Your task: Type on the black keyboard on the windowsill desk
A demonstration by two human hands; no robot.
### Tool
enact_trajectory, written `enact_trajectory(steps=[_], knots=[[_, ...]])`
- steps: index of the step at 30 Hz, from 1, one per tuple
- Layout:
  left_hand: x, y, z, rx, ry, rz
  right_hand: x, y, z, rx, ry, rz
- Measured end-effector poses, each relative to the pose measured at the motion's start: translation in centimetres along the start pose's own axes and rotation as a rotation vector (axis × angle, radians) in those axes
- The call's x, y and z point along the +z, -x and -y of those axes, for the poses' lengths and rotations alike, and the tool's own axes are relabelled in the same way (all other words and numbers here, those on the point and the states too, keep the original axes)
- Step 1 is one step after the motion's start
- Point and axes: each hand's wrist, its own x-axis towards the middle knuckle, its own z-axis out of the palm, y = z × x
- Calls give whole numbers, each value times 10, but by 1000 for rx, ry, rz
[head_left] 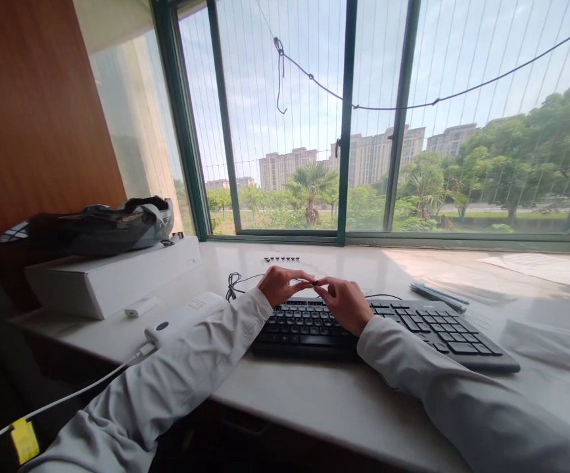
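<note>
"How do the two hands stand at this moment?"

"The left hand (283, 285) is almost closed at the tips: the thumb and the forefinger come together in a pinch. The right hand (346, 305) makes a similar pinch from the other side, so the fingertips of both meet."

"And what is between them?"

"A small dark piece (315, 284). Both hands grip it by the fingertips, above the back edge of the keyboard (463, 346). The piece is too small, and too much covered, for me to tell its exact shape."

"Where is the keyboard, then?"

"It lies flat on the white table (285, 401), under the hands. The right hand and its sleeve (413, 361) hide part of the keys, and the left sleeve (181, 368) passes just beside its left end."

"What else is near?"

"Behind the hands, toward the window (344, 164), a row of small black pieces (281, 259) is set out neatly. A looped black cable (234, 287) lies left of the left hand. Farther left there are a white device (186, 318) with a white cord (82, 393), and a white box (117, 272) with a dark bag (102, 226) on top."

"On the right side?"

"A thin bundle (437, 297) rests just behind the keyboard, and a clear plastic bag (551, 345) lies beyond its right end. Between the hands and the row of small black pieces I see no thing standing in the way."
</note>
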Motion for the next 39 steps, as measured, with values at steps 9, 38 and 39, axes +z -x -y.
enact_trajectory(steps=[9, 38, 39], knots=[[-8, 0, -4, -27, 4, -48, 2, 0, -3, -28, -9, -28], [-65, 1, 32, -500, 312, 841, 3, 15, 18, -162, 235, 180], [-64, 2, 32, -496, 309, 831, 3, 15, 18, -162, 234, 180]])
